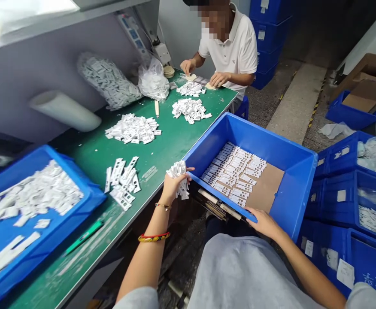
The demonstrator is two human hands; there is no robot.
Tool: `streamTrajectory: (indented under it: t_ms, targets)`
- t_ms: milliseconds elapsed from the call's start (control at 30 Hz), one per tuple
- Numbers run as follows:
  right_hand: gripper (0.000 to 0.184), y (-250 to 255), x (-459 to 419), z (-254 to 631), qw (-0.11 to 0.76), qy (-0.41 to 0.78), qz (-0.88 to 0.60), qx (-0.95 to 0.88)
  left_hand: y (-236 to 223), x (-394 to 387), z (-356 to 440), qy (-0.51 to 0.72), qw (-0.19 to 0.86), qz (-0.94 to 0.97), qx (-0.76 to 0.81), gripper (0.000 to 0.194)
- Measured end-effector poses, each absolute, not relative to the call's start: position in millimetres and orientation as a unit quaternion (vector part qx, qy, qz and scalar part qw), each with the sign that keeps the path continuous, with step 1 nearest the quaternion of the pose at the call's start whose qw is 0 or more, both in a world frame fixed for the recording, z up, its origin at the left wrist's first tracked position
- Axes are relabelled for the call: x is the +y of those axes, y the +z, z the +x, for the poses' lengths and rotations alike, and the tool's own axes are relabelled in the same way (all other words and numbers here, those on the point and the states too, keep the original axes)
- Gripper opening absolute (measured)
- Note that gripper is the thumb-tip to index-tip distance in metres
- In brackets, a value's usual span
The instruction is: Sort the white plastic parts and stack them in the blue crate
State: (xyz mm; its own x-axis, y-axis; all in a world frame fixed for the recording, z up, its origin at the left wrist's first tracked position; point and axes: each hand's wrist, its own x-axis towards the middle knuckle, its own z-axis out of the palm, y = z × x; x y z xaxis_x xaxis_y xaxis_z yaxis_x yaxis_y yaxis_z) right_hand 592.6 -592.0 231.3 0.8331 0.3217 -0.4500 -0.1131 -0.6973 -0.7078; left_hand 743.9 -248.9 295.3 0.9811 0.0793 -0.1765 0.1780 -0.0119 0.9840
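My left hand [174, 185] is closed round a bunch of white plastic pieces [183, 189], at the left corner of a blue bin [299, 189]. One finger points out toward the bin's wall. My right hand [261, 221] grips the bin's near rim, its fingers partly hidden. Inside the bin, flat white strips with square holes [229, 171] lie in rows on a brown cardboard sheet [273, 182]. More such strips [123, 182] lie loose on the green table [117, 234] to the left.
Piles of small white parts [133, 128] lie along the table, with filled plastic bags [107, 81] behind. A green knife [85, 236] lies beside a blue tray [94, 197] of white pieces. Across the table, a co-worker [239, 47] handles parts. Stacked blue bins [332, 193] stand at right.
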Motion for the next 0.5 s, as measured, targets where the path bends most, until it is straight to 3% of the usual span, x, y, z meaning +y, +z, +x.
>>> streamTrajectory:
  t_ms: [233, 500]
  targets:
    - [0.047, 234.5, -595.1, 601.2, 0.352, 0.279, -0.889, -0.088, 262.5, -261.6, 755.4, -0.079, 0.599, 0.785, 0.135, 0.022]
    - [0.046, 230.4, -590.5, 602.9, 0.319, 0.27, -0.904, -0.083, 260.4, -258.3, 764.9, -0.111, 0.527, 0.834, 0.124, 0.009]
